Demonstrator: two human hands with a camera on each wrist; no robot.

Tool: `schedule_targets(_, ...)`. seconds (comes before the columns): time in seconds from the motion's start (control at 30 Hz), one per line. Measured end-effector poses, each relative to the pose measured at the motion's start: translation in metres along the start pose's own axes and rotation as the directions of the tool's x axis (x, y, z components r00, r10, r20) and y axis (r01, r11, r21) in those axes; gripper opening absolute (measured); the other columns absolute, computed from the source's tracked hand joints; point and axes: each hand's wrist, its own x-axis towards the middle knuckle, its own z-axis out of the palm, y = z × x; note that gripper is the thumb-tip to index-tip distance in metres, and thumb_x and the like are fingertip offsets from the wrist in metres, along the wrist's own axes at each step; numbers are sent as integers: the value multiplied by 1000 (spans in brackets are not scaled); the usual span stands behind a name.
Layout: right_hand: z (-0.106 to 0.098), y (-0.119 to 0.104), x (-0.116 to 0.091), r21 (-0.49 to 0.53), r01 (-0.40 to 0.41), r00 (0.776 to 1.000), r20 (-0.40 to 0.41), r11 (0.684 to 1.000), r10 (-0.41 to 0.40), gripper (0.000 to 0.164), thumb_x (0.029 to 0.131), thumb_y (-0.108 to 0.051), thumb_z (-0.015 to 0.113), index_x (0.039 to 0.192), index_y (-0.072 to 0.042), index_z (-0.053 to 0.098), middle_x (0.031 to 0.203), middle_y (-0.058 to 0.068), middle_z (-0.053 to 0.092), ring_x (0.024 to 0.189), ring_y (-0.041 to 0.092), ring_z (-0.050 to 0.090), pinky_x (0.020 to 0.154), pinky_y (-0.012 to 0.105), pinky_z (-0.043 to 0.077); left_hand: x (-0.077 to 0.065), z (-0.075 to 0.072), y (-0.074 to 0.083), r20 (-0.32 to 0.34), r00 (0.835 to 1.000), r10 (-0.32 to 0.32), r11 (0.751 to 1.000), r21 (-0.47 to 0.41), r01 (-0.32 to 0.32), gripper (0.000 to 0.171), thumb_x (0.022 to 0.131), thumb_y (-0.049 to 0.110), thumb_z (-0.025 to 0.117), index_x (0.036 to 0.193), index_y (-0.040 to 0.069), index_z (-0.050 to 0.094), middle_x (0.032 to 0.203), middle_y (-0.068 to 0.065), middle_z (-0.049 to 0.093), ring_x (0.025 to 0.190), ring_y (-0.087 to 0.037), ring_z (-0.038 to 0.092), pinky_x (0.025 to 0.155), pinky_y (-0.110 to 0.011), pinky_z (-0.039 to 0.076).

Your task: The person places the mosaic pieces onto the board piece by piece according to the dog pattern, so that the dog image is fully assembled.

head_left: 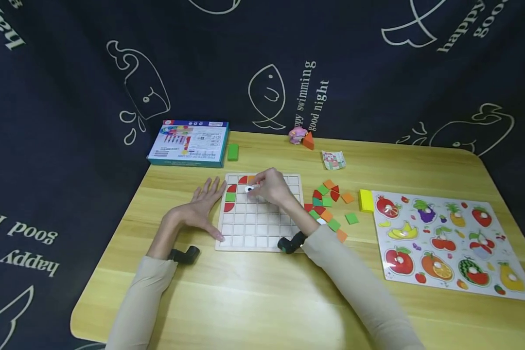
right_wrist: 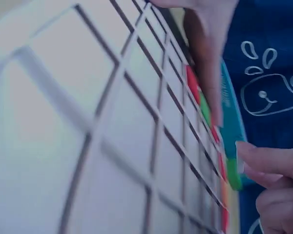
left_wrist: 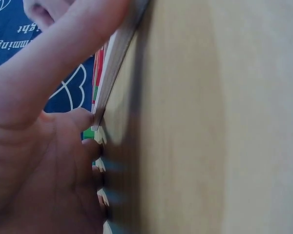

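A white grid board (head_left: 249,229) lies on the table, with red, green and orange tiles along its upper left cells. At its left edge my left hand (head_left: 199,209) is spread, its thumb (left_wrist: 63,53) and fingertips against the rim. Over the upper left cells, my right hand (head_left: 271,187) pinches a small white tile with a black dot (head_left: 249,189) between thumb and finger. In the right wrist view that tile (right_wrist: 240,164) shows thin and edge-on, above the board's surface. My right hand and forearm hide part of the board's right side.
Loose coloured tiles (head_left: 326,214) are scattered right of the board. Farther right are a yellow block (head_left: 366,201) and a fruit puzzle board (head_left: 458,250). Behind stand a blue box (head_left: 192,144), a green block (head_left: 233,152), a picture card (head_left: 334,160), a pink toy (head_left: 297,135) and an orange triangular block (head_left: 308,141).
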Motion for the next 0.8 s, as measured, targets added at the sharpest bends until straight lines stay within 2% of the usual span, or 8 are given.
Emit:
schedule_targets(0.03, 7, -1, 5, 0, -3, 1000, -6, 1000, 3, 16, 74, -12, 83, 88, -9, 77, 107, 7, 69, 69, 14, 44, 56, 23, 35, 1, 0, 1, 0, 1000, 2, 1000, -2, -2, 151, 50, 62, 87, 155, 17, -12, 160, -13, -24, 147, -36, -25, 120, -59, -10)
schedule_targets(0.1, 17, 1, 12, -20, 1, 1000, -30, 1000, -2, 17, 73, -10, 84, 88, -8, 77, 113, 8, 70, 77, 14, 51, 61, 23, 40, 2, 1, 2, 0, 1000, 4, 1000, -2, -4, 151, 50, 62, 87, 155, 17, -11, 160, -13, -24, 147, -36, -25, 120, -59, -11)
schedule_targets(0.3, 25, 8, 19, -33, 14, 997, -81, 999, -16, 21, 72, -10, 85, 92, -10, 78, 114, 7, 71, 96, 19, 61, 71, 24, 45, 2, 1, 2, -1, 1000, 2, 1000, 0, -2, 151, 50, 62, 87, 155, 16, -11, 160, -14, -24, 147, -36, -25, 119, -60, -11)
schedule_targets(0.43, 22, 9, 21, -14, 19, 997, -73, 1000, -20, 19, 72, -11, 85, 90, -11, 79, 112, 8, 72, 89, 17, 57, 65, 22, 41, 2, 1, 3, -3, 1000, -2, 1000, 0, 2, 151, 50, 63, 87, 155, 17, -11, 160, -12, -25, 147, -34, -26, 120, -58, -11)
schedule_targets(0.63, 22, 8, 25, 2, 28, 997, -66, 1000, -28, 19, 71, -13, 85, 89, -10, 79, 97, 7, 75, 75, 14, 49, 59, 23, 36, 3, 2, 1, -1, 1000, -3, 1000, 2, 3, 151, 50, 63, 86, 155, 17, -12, 160, -13, -25, 147, -35, -25, 120, -59, -11)
schedule_targets(0.8, 26, 8, 29, -13, 66, 996, -59, 998, -67, 17, 73, -14, 84, 89, -11, 79, 96, 5, 76, 76, 14, 54, 60, 22, 37, 3, 2, 0, -1, 1000, -8, 1000, 10, 8, 151, 50, 64, 86, 155, 16, -12, 160, -14, -25, 147, -36, -25, 119, -60, -11)
